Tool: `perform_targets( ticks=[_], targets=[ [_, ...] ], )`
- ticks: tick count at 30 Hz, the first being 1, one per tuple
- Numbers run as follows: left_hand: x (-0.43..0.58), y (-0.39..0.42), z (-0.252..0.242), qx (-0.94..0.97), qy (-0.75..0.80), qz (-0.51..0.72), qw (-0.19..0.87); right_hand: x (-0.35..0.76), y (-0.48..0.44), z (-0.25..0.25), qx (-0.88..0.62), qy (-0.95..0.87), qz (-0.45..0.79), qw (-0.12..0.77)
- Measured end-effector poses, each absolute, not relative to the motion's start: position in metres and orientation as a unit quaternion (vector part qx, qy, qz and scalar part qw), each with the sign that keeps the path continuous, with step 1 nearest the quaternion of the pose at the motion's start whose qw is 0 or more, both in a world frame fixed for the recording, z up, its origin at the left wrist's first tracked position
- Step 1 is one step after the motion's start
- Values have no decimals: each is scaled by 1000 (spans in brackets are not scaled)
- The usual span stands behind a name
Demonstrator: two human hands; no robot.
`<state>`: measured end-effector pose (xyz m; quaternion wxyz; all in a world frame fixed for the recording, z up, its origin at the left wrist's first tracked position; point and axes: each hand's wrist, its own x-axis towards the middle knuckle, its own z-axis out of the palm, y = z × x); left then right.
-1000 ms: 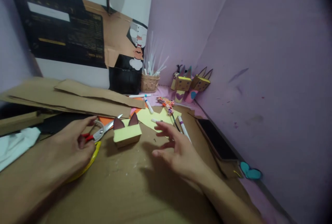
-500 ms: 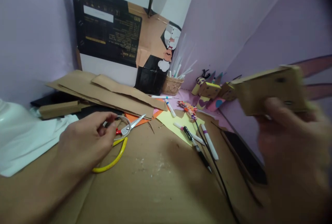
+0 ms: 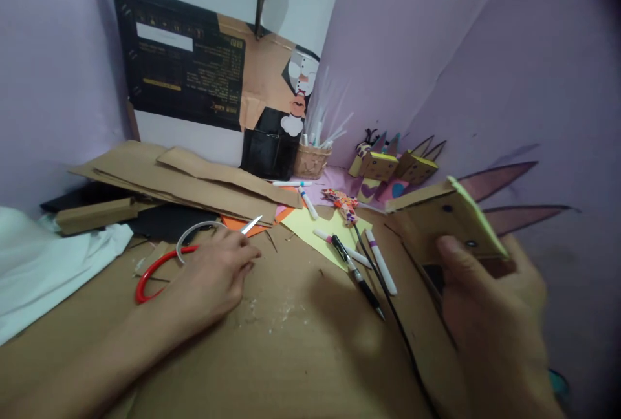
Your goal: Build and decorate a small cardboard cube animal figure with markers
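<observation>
My left hand [image 3: 213, 277] lies on the brown cardboard work surface [image 3: 301, 354]. Its fingers are curled over a pair of scissors [image 3: 194, 247]. The red and white handle loops stick out to the left and the blade tip pokes out past the fingers. My right hand [image 3: 485, 322] is raised at the right. It grips a small cardboard box [image 3: 436, 218] with a yellow-green face and two dark purple pointed ears [image 3: 495, 176]. My thumb presses on the box's brown side.
Several markers [image 3: 381, 264] and a black pen lie between my hands by a yellow paper sheet [image 3: 305, 225]. Cardboard strips [image 3: 194, 176] and a printed board [image 3: 194, 70] stand behind. A basket of straws [image 3: 310, 160] and small box figures [image 3: 388, 167] fill the corner. White cloth [image 3: 39, 270] lies at the left.
My right hand took the eared box off the surface and now holds it lower and nearer. My left hand slid forward over the scissors. The view shifted.
</observation>
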<state>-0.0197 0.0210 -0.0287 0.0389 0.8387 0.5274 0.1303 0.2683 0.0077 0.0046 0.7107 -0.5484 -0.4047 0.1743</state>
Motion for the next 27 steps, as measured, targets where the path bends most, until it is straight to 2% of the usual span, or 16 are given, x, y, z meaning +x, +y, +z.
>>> perform_targets(
  ticks=[5,11,18,23,27],
  targets=[
    [-5,47,-37,863,499,39,-65,258,10,-11,-507,-436,237,705],
    [-6,72,-40,863,502,-28,-48,260,8,-20,-530,-432,263,681],
    [-10,80,-38,850,525,39,-11,254,10,-30,-515,-471,313,644],
    [-33,70,-12,824,548,142,13,246,9,-26,-548,-500,315,593],
    [-61,52,7,744,639,186,60,225,18,-23,-535,-535,351,552]
  ],
)
